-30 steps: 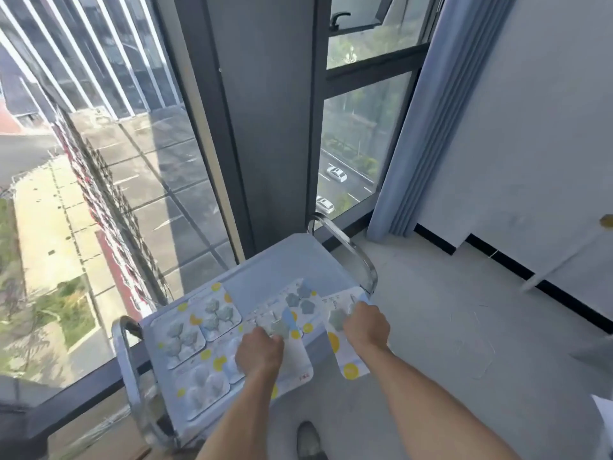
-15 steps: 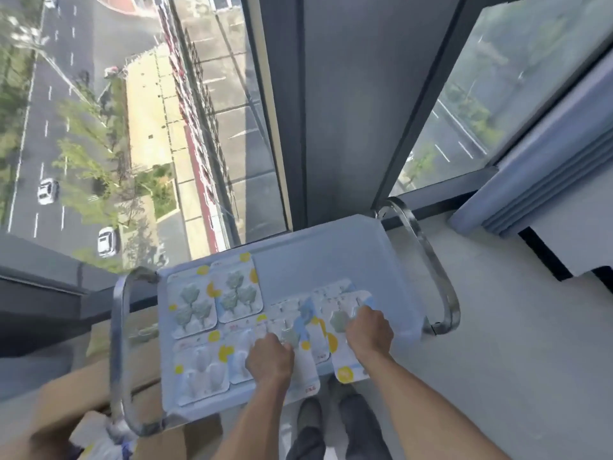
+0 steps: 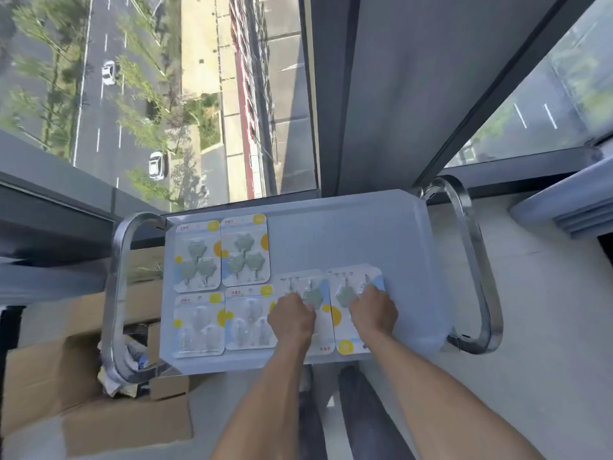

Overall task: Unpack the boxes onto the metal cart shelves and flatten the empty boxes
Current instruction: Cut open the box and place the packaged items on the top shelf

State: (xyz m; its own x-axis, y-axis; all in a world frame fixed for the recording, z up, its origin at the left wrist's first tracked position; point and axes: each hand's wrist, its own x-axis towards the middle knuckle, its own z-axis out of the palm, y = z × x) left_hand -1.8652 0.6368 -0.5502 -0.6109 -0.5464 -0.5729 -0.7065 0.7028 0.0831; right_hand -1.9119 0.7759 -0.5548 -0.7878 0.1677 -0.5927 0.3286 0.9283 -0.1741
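Both forearms reach fwd from the bottom edge, roughly parallel, hands knuckles-up over the near-right part of the cart's top shelf point(image 3: 348, 240). Left hand point(image 3: 292, 322) rests on a blister pack point(image 3: 303, 293) of hooks, fingers curled down onto its plastic face; whether it grips or just presses, can't tell. Right hand point(image 3: 374, 312) sits on the neighbouring pack point(image 3: 351, 290), fingers bent over the pack's upper-right area, thumb side toward the left hand; grip vs press likewise unclear. These two packs lie side by side, edges touching or slightly overlapping, hook-ends pointing away from the person, near ends at the shelf's front edge.

Left of the hands, four more packs lie flat in a 2x2 block: two w/ green hooks at the back point(image 3: 198, 257) point(image 3: 245, 250), two w/ clear or pale hooks at the front point(image 3: 198, 323) point(image 3: 250, 318). The front-right one touches the pack under the left hand. Back-right part of the shelf is bare.

Cart has a curved metal handle at each end, left point(image 3: 116, 293) and right point(image 3: 477, 260). An open cardboard box point(image 3: 83, 386) sits on the floor just beside the cart's left end, flaps up, w/ crumpled wrapping inside. Person's dark trouser legs point(image 3: 358, 410) show below the shelf. Beyond the cart: a floor-to-ceiling window point(image 3: 149, 94) looking onto a street w/ cars, and a curtain point(image 3: 564, 207) at right.
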